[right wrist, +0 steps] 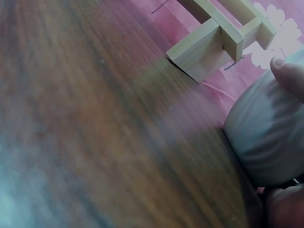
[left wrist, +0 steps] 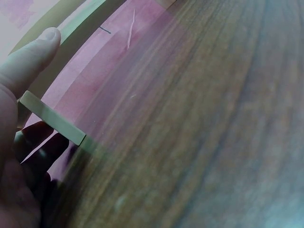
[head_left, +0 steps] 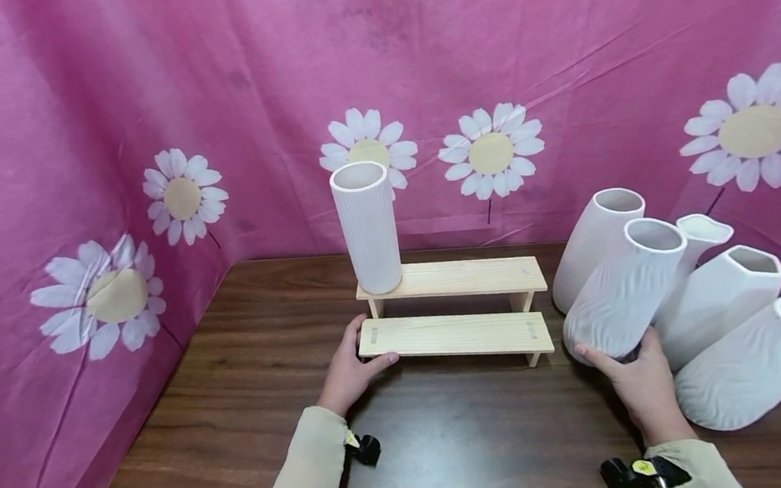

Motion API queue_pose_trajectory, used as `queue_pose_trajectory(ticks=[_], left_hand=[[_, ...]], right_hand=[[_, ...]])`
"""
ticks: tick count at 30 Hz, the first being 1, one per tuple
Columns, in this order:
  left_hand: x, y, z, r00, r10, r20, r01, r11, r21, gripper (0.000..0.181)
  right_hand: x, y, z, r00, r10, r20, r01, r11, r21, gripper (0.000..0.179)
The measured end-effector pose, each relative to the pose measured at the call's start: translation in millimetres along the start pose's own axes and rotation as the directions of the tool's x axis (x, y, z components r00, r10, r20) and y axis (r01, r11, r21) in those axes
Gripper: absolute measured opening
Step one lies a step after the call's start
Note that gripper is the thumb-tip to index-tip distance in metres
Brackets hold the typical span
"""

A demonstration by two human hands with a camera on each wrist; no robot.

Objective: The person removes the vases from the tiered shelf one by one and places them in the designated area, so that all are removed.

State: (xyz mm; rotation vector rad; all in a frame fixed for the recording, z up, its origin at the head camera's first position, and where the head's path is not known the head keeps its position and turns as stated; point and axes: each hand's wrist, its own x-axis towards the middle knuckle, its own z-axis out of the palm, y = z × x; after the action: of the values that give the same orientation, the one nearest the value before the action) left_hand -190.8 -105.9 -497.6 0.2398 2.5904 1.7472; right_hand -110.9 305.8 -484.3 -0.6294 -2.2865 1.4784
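Note:
My left hand [head_left: 348, 375] holds the left end of a pale two-step wooden stand [head_left: 454, 334]. Its thumb lies along the front of the lower step, and in the left wrist view the fingers reach behind the stand's leg [left wrist: 54, 118]. A tall ribbed white vase [head_left: 370, 234] stands upright on the left end of the upper step. At the right, my right hand [head_left: 643, 388] grips the base of a white vase with a wavy surface [head_left: 621, 293], thumb on its near side. The right wrist view shows that vase [right wrist: 266, 128] low at the tabletop.
Crowded around the held vase are several white vases: a smooth one [head_left: 593, 249] behind, one with a wavy rim [head_left: 703, 230], an angular-mouthed one [head_left: 726, 300] and a wavy-surfaced one [head_left: 751, 375] at front right. Pink daisy-print cloth [head_left: 268, 115] hangs around the brown wooden table [head_left: 238, 412].

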Motion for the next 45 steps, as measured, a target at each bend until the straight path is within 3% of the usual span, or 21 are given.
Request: queue_pose_trajectory(ticks=[10,45], left_hand=[[-1.3,1.4,-1.8,1.0,-0.003,-0.012,0.003,1.0,-0.003,0.099],[-1.5,3.7,-0.8,1.0,-0.023,0.001,0.023,1.0,0.014,0.1]], right_hand=[[3.4,-2.0,0.8,0.999,-0.045,0.022,0.044,0.999,0.01,0.089],[12.2,0.9,4.8,0.999,-0.026,0.038,0.025,0.999,0.022,0.093]])
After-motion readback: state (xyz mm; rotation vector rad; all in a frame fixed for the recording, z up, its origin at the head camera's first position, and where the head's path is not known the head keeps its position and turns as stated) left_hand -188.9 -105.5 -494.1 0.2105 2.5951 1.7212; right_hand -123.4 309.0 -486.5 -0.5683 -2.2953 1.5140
